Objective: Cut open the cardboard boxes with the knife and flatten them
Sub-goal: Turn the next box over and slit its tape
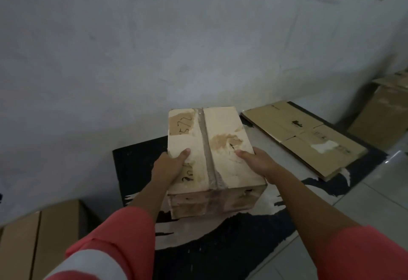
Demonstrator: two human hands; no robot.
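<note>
A closed pale cardboard box [220, 129], taped along its top seam and marked with handwriting, is held between both hands over a black and white mat [136, 169]. My left hand [170, 166] grips its left side with the thumb lying on the top face. My right hand [256, 161] grips the right side, thumb also on top. Whether the box rests on the mat or hangs just above it cannot be told. No knife is visible.
A flattened brown box [309, 138] lies on the mat to the right. Another brown box [384, 112] stands against the wall at far right, and one more brown box [37, 240] sits at bottom left. A grey wall [154, 48] rises just behind. Tiled floor [364, 209] at right.
</note>
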